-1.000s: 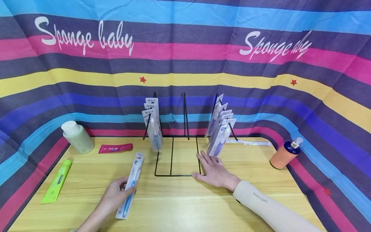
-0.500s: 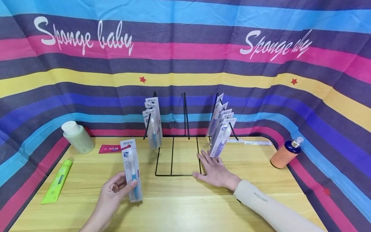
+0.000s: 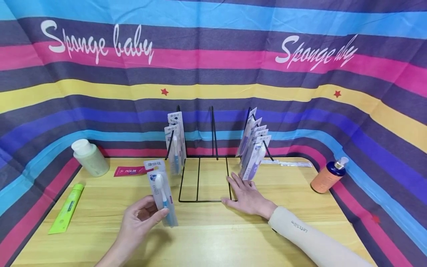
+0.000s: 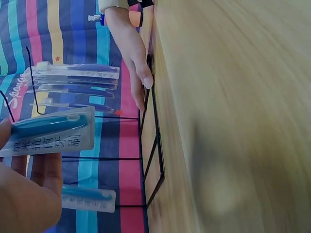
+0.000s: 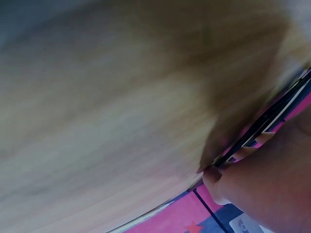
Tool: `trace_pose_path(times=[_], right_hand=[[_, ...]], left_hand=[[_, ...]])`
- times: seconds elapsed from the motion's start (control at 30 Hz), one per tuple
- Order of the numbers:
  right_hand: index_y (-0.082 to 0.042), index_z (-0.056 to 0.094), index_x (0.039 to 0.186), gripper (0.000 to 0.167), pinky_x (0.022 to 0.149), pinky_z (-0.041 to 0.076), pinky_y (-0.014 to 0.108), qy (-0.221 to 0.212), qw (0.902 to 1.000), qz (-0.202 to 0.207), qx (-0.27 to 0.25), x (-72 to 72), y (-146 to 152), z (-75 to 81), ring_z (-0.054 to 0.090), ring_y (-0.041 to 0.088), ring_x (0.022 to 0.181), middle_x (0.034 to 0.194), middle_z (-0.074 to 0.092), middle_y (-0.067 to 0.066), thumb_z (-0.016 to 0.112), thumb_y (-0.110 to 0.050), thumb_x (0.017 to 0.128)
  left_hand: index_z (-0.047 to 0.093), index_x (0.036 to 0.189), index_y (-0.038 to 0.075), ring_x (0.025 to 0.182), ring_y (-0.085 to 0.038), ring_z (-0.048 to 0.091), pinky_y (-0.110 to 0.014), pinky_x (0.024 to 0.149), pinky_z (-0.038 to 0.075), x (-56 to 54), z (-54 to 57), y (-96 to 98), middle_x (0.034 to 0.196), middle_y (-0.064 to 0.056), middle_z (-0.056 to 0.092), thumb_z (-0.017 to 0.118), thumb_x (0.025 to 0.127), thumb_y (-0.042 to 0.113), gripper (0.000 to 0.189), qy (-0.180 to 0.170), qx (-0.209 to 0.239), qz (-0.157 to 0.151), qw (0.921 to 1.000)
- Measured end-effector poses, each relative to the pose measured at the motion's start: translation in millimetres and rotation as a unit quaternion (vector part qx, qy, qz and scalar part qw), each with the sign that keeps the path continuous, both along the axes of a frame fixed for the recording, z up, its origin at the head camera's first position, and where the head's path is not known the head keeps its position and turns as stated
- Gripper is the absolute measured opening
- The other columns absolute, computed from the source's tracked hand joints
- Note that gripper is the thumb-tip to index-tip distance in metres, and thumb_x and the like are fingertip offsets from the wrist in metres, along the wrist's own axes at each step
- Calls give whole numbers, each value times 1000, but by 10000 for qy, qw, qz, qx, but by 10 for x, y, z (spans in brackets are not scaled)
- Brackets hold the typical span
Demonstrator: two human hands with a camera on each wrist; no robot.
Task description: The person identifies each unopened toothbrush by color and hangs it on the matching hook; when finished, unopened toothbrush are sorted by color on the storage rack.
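My left hand (image 3: 138,222) pinches a blue toothbrush in its clear blister pack (image 3: 163,194) between thumb and fingers, upright above the table, card end up. The left wrist view shows the pack (image 4: 53,130) from its lower end. In front of it stands a black wire display rack (image 3: 205,201). Blue toothbrush packs (image 3: 176,148) hang from the rack's left hook, purple toothbrush packs (image 3: 254,163) from the right one. The middle hook (image 3: 214,137) is bare. My right hand (image 3: 246,198) lies with fingers spread over the rack's right front base, fingertips close below the purple packs.
At the left are a pale green bottle (image 3: 90,159) with a white cap, a lime tube (image 3: 66,209) and a pink tube (image 3: 128,171). An orange pump bottle (image 3: 328,178) stands at the right. Flat packs (image 3: 295,164) lie behind the rack's right side. Striped cloth (image 3: 213,59) encloses the table.
My left hand has raised the toothbrush pack from a slanted, low position to upright, then moved it slightly right, turning its front toward me. My right hand has stayed in place.
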State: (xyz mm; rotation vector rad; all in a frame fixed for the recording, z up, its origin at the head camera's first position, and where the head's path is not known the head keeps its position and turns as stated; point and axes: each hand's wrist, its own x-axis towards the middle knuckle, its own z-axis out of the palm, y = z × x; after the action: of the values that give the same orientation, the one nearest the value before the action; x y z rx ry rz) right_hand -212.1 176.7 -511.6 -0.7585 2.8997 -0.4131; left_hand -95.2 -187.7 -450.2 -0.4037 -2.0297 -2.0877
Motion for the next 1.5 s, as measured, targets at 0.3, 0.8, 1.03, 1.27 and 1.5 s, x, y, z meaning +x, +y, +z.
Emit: trace_pose_path(times=[0.3, 0.8, 1.03, 1.27, 1.5], right_hand=[[-6, 25, 173, 98, 121, 22, 73, -16, 10000, -30, -59, 1, -4, -7, 16, 50, 162, 178, 18, 23, 49, -72, 106], [-6, 25, 174, 97, 121, 24, 72, 71, 10000, -18, 47, 3, 4, 6, 17, 49, 162, 178, 18, 23, 50, -71, 106], [-8, 25, 174, 98, 121, 24, 72, 75, 10000, -39, 51, -5, 12, -20, 17, 48, 162, 179, 17, 22, 47, -74, 106], [-7, 25, 174, 99, 120, 24, 73, 13, 10000, -18, 72, 3, -11, -26, 18, 49, 162, 179, 17, 23, 47, -75, 106], [-7, 25, 174, 98, 122, 23, 72, 17, 10000, -35, 69, 11, 6, -22, 18, 49, 162, 179, 16, 22, 48, -73, 106]], left_hand=[[74, 128, -4, 106, -19, 75, -30, 90, 61, -79, 80, 59, 120, -7, 78, 73, 99, -8, 29, -612, -217, -76, 9979], [68, 134, -5, 108, -19, 73, -28, 93, 59, -313, 34, 143, 121, -7, 77, 74, 103, 0, 32, -773, -232, 187, 9966], [56, 149, -3, 109, -12, 69, -23, 92, 55, -582, 10, 308, 132, -23, 71, 70, 105, -3, 46, 222, -544, 910, 9941], [39, 165, 6, 130, -34, 59, -50, 99, 60, -847, -33, 428, 154, -22, 53, 51, 117, 10, 50, 584, -1620, 1065, 9793], [16, 174, 2, 135, -45, 45, -68, 111, 41, -1131, -92, 598, 161, -29, 42, 45, 117, 14, 64, 1141, -2627, 1765, 9417]])
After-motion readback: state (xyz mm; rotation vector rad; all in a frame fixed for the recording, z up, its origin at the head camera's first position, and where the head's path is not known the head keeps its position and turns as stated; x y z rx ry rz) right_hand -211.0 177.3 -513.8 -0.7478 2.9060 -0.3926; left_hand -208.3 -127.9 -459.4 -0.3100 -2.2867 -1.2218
